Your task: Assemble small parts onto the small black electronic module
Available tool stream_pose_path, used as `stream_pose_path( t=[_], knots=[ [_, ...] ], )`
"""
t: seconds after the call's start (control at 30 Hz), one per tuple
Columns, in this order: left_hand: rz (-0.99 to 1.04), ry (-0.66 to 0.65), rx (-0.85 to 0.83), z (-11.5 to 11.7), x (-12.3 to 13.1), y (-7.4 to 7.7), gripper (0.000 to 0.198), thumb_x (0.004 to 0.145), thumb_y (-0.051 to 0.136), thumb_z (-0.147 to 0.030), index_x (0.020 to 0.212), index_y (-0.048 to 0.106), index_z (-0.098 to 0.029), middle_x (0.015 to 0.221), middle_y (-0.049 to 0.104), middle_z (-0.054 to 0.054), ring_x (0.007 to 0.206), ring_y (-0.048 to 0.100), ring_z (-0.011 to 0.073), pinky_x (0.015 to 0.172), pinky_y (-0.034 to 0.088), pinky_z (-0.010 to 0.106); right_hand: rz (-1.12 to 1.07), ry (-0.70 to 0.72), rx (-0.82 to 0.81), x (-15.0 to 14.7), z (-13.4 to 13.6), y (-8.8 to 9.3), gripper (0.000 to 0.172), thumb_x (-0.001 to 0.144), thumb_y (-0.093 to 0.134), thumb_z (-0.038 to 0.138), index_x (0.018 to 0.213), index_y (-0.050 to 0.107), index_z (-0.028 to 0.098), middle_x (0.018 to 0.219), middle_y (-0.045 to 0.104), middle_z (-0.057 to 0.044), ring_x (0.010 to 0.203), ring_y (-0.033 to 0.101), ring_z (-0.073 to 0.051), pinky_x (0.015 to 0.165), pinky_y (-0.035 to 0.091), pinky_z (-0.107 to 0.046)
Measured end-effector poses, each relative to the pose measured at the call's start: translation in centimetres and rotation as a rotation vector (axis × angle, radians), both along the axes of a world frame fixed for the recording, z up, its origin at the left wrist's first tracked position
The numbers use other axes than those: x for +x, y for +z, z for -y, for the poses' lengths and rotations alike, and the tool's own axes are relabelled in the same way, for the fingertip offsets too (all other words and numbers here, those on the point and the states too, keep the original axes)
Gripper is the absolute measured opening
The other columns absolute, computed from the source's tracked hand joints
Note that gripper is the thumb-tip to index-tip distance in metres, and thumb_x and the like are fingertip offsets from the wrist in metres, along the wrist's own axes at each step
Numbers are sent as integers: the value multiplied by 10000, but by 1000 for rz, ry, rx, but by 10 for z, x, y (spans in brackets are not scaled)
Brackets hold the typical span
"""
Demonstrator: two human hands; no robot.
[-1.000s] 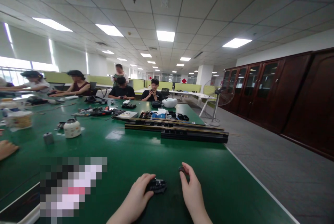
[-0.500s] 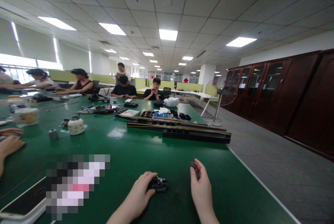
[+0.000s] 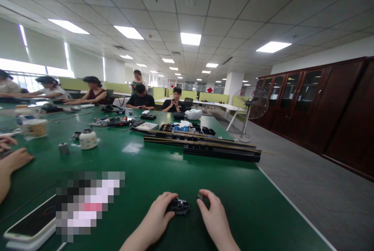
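My left hand (image 3: 156, 218) rests on the green table (image 3: 152, 169) near its front edge, fingers closed on a small black device (image 3: 179, 206) that lies on the surface. My right hand (image 3: 212, 216) is just to the right of it, thumb and forefinger pinched on a tiny dark part (image 3: 200, 196), held close to the device's right end.
Long black rails (image 3: 204, 146) lie across the table farther back, with tools and small boxes behind. A white jar (image 3: 88, 138) and a phone (image 3: 29, 225) sit at left. Another person's hand (image 3: 13, 161) rests at the left edge. Several people sit at the far end. Wooden cabinets (image 3: 315, 103) line the right wall.
My right hand, which had swung out to the right with the tiny part, has come back left and lower, close to the device. My left hand stayed on the device.
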State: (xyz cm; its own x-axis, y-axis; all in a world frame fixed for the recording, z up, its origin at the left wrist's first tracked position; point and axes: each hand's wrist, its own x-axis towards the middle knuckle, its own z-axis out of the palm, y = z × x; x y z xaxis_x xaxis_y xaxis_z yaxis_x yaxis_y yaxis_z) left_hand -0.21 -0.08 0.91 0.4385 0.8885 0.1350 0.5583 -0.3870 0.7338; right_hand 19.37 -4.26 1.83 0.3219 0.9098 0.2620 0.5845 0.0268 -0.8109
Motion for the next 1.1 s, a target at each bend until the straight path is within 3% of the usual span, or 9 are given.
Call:
stream_pose_path(
  t=[0.23, 0.4, 0.73, 1.1],
  knots=[
    [-8, 10, 9, 0, 1, 0, 485, 653, 464, -103, 1123, 540, -196, 1184, 558, 61, 1121, 471, 198, 993, 327, 311, 22, 221, 9, -22, 4, 2, 230, 702, 545, 226, 895, 668, 249, 929, 658, -31, 926, 592, -214, 861, 437, -322],
    [11, 2, 21, 0, 1, -1, 473, 655, 466, -93, 1108, 547, -202, 1159, 572, 60, 1096, 486, 201, 979, 340, 316, 87, 292, 51, -32, 6, 8, 203, 721, 541, 208, 878, 662, 255, 935, 659, -29, 941, 572, -212, 872, 419, -331],
    [0, -5, 30, 0, 2, 0, 458, 661, 476, -77, 1100, 555, -179, 1161, 570, 77, 1087, 493, 198, 972, 346, 309, 235, 299, -17, -32, -1, -5, 226, 694, 589, 198, 879, 679, 291, 1024, 653, -13, 1023, 542, -219, 919, 363, -373],
    [16, 0, 54, -3, 1, -7, 469, 661, 464, -71, 1101, 548, -207, 1155, 571, 56, 1081, 497, 188, 966, 353, 297, 221, 310, 2, -30, -4, -9, 224, 682, 612, 231, 874, 687, 321, 998, 665, -1, 998, 557, -217, 904, 368, -369]
  ],
)
